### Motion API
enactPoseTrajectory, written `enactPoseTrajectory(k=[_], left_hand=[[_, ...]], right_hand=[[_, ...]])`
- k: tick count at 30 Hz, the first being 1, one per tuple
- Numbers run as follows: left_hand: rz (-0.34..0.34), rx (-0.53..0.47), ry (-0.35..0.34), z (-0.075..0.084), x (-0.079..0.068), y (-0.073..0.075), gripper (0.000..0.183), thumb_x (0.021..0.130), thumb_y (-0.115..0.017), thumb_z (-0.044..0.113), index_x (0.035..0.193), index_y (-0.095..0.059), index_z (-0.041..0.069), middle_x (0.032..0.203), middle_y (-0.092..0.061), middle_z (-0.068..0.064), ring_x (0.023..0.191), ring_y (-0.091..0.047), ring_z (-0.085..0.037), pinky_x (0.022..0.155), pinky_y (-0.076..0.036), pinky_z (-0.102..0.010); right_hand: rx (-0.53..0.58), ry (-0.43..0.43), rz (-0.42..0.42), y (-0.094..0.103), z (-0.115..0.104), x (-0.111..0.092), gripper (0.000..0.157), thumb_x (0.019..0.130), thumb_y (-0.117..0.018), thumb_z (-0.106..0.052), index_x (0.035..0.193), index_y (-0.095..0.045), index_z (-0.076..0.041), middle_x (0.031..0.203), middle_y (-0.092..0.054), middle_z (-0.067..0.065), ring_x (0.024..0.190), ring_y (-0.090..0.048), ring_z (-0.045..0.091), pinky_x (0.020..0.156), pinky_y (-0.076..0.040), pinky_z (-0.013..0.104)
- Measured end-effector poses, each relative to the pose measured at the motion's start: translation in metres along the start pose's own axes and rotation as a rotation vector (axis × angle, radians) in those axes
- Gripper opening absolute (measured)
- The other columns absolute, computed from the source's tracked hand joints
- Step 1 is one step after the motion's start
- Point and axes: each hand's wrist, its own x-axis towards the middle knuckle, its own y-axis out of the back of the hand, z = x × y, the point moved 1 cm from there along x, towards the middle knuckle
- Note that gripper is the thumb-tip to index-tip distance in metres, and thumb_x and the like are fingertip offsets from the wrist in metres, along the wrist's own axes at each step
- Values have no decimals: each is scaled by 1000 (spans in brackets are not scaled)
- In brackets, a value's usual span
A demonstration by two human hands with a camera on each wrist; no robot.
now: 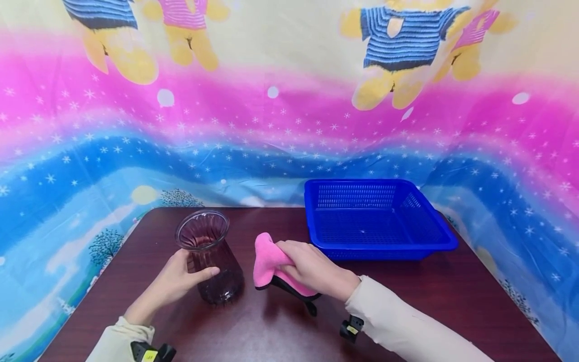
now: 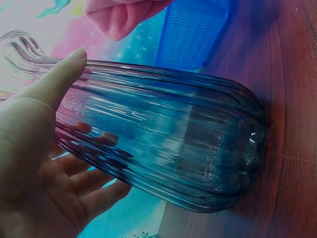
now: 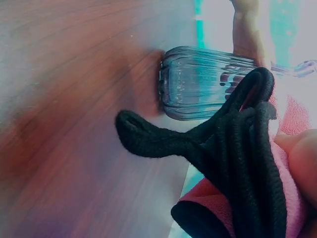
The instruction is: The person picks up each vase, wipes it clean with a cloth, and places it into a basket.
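A clear, ribbed glass vase (image 1: 221,274) with a flared rim stands on the table at the left, tinted purple in the head view. My left hand (image 1: 178,276) holds it around the neck, the thumb across the near side; in the left wrist view the fingers (image 2: 101,198) curve along its far side. To the right of the vase, my right hand (image 1: 312,266) grips a bunched pink cloth (image 1: 269,259) with black edging, raised over the table. A black loop (image 3: 143,136) hangs from the cloth in the right wrist view. The cloth and the vase stand apart.
A blue plastic basket (image 1: 380,254) with perforated walls sits at the back right of the dark red-brown wooden table (image 1: 271,337). A printed curtain (image 1: 271,125) with bears and snowflakes hangs right behind the table and along both sides.
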Motion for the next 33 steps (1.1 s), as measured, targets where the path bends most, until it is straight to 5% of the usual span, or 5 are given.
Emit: enactPoseTrajectory(k=[20, 33], left_hand=[[-12, 51, 18, 4, 2, 3, 55, 82, -77, 29, 127, -55, 7, 115, -70, -13, 95, -62, 5, 82, -54, -19], [-2, 58, 19, 2, 3, 3, 58, 81, -78, 29, 129, -54, 7, 117, -69, -14, 95, -64, 1, 81, -54, -19]], right_hand=[[-64, 13, 16, -5, -27, 38, 22, 92, -64, -33, 112, -60, -23, 94, -65, -8, 85, -65, 12, 72, -55, 32], [-130, 43, -26, -14, -35, 55, 14, 93, -63, -33, 98, -57, -21, 89, -64, -7, 81, -64, 13, 67, -54, 30]])
